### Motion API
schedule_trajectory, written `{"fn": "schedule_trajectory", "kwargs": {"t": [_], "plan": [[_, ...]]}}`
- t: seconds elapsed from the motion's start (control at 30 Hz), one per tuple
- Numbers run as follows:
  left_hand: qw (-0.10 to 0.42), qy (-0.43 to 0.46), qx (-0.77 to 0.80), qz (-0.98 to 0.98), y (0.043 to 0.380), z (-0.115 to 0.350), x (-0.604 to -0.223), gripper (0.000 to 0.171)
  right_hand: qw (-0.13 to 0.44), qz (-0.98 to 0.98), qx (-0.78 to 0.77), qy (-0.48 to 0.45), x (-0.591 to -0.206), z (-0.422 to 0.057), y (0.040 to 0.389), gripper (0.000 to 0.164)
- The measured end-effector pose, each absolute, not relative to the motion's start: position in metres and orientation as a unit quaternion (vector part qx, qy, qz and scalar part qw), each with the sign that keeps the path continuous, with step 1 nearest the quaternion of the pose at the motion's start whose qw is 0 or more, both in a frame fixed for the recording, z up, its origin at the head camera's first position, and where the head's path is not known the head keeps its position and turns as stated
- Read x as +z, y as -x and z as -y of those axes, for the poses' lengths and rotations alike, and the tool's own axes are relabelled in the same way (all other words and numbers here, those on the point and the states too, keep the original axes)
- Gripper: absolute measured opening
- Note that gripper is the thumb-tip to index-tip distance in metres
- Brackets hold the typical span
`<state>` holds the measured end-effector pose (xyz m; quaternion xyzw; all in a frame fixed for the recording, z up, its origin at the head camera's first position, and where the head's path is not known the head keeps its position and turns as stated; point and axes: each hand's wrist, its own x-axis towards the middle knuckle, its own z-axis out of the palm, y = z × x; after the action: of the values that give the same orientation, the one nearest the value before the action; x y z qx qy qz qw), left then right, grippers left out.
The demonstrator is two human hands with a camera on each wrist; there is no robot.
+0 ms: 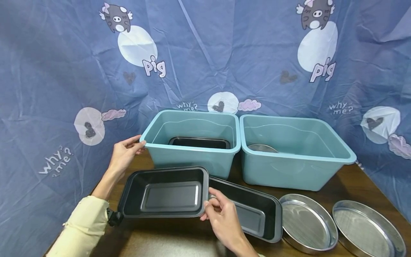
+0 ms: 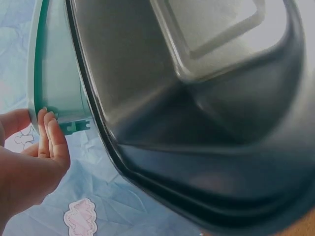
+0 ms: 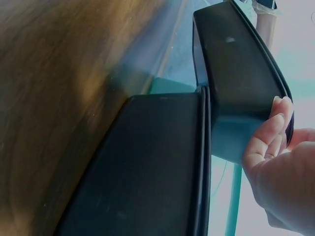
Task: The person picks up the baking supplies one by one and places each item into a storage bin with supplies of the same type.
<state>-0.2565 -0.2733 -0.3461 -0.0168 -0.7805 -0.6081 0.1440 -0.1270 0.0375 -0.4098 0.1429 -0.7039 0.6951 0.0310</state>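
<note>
My right hand (image 1: 221, 217) pinches the right-end rim of a black loaf pan (image 1: 170, 196), which is raised above the table with its inside facing me. In the right wrist view, the fingertips (image 3: 278, 118) press on the pan's outer wall. My left hand (image 1: 126, 153) grips the left front corner rim of the left blue bin (image 1: 189, 159); the left wrist view shows thumb and fingers around that rim (image 2: 35, 73). Another black loaf pan (image 1: 196, 142) lies inside this bin. A further loaf pan (image 1: 273, 214) rests on the table, partly hidden behind the held pan and right hand.
To the right stands a second blue bin (image 1: 295, 171), touching the first at the rim, with a round metal pan (image 1: 261, 147) partly visible inside. Two round metal pans (image 1: 308, 221) lie at the table's right. A blue printed cloth (image 1: 205, 53) hangs behind the wooden table (image 1: 160, 239).
</note>
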Motion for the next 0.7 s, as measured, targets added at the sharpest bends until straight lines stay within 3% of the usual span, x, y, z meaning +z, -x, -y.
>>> {"fn": "schedule_trajectory", "kwargs": {"t": [0.7], "plan": [[0.14,0.017,-0.61,0.78,0.259,0.276,-0.347,0.052,0.04,0.688,0.714,-0.119,-0.4,-0.063,0.121,0.042]]}}
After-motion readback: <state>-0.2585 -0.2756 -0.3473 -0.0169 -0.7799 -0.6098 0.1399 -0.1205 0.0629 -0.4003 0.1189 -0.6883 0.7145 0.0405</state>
